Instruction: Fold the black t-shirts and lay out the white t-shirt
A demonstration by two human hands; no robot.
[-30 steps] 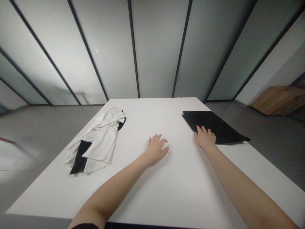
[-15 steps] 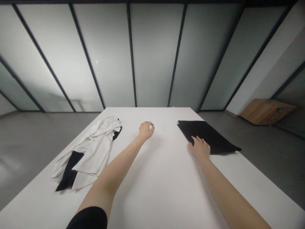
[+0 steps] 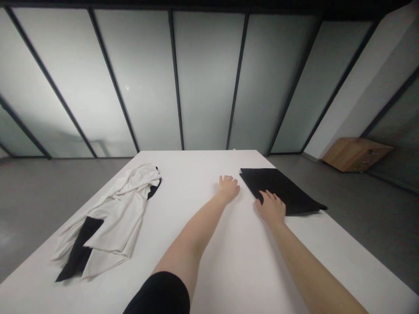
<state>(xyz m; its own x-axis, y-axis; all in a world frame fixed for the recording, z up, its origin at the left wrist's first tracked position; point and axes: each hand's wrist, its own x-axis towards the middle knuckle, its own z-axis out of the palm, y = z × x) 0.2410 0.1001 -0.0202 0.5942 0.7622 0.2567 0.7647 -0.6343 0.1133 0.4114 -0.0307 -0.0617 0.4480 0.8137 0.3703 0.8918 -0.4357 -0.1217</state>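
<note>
the left hand (image 3: 228,188) lies open on the white table (image 3: 196,168), just beside a folded black cloth (image 3: 278,185). the right hand (image 3: 270,208) rests open, fingers flat on the cloth's near edge. a crumpled white-and-black garment (image 3: 111,222) lies by the table's left edge.

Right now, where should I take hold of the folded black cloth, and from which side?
Probably by its near edge, coming from your side. The folded black cloth lies flat on the white table, so an edge is the easiest part to pinch, and your right hand already rests there, with its fingers on the cloth.
</note>
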